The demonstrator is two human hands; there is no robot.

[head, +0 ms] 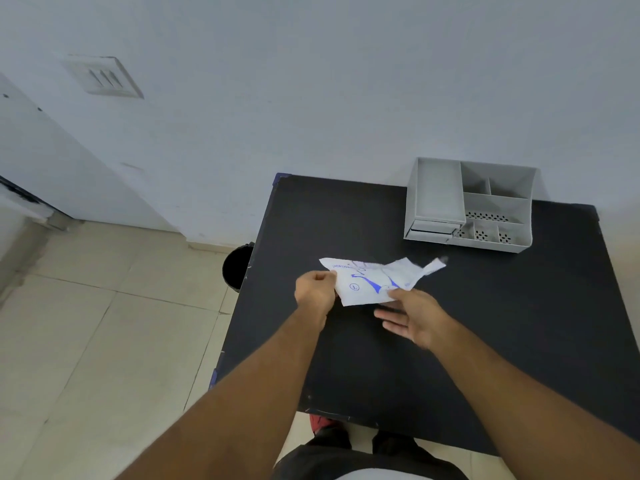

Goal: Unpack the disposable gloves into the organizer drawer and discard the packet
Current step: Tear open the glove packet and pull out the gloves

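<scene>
Both bare hands work over the black square tabletop (519,323). The left hand (316,289) has its grip pinched on the left edge of a white paper glove packet with blue print (367,282), fingers curled tight around it. The right hand (415,318) sits at the packet's lower right corner; thumb and forefinger appear to pinch the paper while the other fingers splay loose below it. The packet is held just above the tabletop's middle, crumpled, with a torn strip (434,266) trailing off to the right, blurred. A grey plastic desk organizer with open compartments and perforated bins (485,206) stands at the tabletop's far edge against the white wall (346,81), well apart from the packet; its small drawer (433,227) at lower left looks closed. A black round bin (237,266) stands on the tiled floor (104,323) just beside the tabletop's left edge.
</scene>
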